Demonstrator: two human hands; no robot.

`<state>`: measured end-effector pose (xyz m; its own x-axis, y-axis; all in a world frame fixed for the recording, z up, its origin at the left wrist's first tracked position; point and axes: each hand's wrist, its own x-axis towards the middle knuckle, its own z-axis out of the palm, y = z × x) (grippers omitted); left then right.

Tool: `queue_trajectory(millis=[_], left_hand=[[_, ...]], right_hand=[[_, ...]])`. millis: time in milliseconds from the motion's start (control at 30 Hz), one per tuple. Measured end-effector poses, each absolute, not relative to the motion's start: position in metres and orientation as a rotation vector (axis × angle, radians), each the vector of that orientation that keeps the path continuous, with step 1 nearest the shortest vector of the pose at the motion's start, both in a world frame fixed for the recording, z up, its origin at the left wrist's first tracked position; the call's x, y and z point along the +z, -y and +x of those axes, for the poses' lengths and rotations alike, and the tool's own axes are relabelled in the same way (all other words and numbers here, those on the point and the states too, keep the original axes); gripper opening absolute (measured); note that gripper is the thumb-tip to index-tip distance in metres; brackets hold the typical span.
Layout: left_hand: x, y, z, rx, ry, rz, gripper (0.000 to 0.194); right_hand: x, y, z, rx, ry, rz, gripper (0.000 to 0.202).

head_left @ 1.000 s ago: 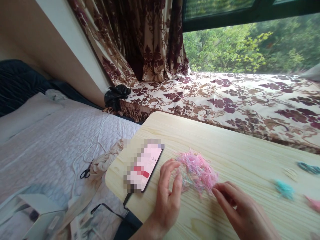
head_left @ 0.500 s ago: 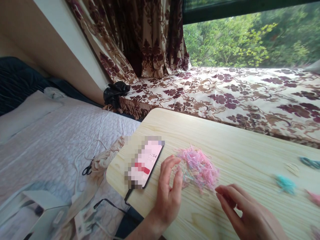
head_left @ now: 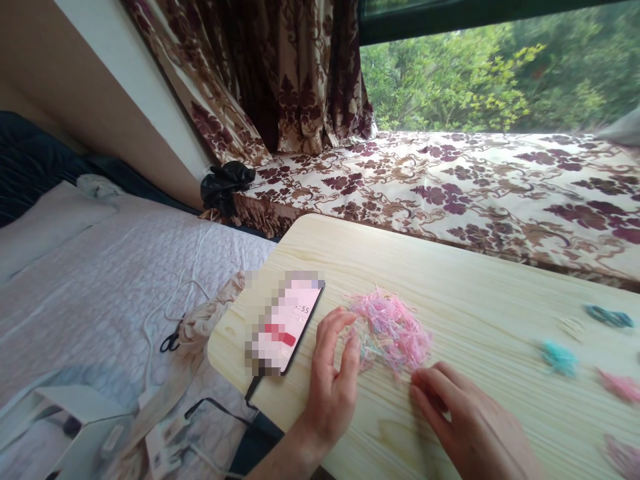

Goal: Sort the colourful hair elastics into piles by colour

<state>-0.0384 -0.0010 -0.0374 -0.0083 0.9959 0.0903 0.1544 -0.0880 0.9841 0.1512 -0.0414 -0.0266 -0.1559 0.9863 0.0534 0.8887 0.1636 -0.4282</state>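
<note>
A loose heap of thin pastel strands [head_left: 390, 330], mostly pink with some pale yellow, blue and green, lies on the light wooden table [head_left: 320, 247]. Curved around the heap's left edge is my left hand [head_left: 333, 380], its thumb and fingers apart. By the heap's lower right edge, my right hand [head_left: 460, 413] has thumb and forefinger pinched together near the tabletop; whatever is between them is too small or hidden to make out. Left of my left hand lies a phone [head_left: 287, 327] with its screen lit and a cable plugged in.
Toward the right sit smaller separate bunches: turquoise [head_left: 559, 358], cream [head_left: 571, 328], dark teal [head_left: 609, 316], pink [head_left: 620, 385] and dusty pink [head_left: 623, 457]. A bed [head_left: 125, 247] with cables, scissors [head_left: 170, 343] and a white box adjoins at left. Behind is a floral-covered window ledge [head_left: 450, 180].
My right hand has moved a little left and down to the table beside the heap. My left hand stays almost in place. The camera view has shifted slightly.
</note>
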Motion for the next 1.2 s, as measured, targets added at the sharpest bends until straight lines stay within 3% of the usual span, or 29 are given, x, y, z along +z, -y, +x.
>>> queue_trajectory(millis=[567, 1033, 1200], left_hand=[[-0.038, 0.000, -0.039, 1.203, -1.318, 1.394, 0.028], [-0.047, 0.000, -0.038, 1.191, -1.347, 1.342, 0.034], [-0.049, -0.001, -0.039, 1.197, -1.348, 1.330, 0.036]], right_hand=[[-0.018, 0.054, 0.170, 0.542, 2.120, -1.785, 0.027], [0.013, 0.051, 0.275, 0.232, 1.568, -2.222, 0.034], [0.022, 0.032, 0.317, 0.118, 1.464, -2.465, 0.026]])
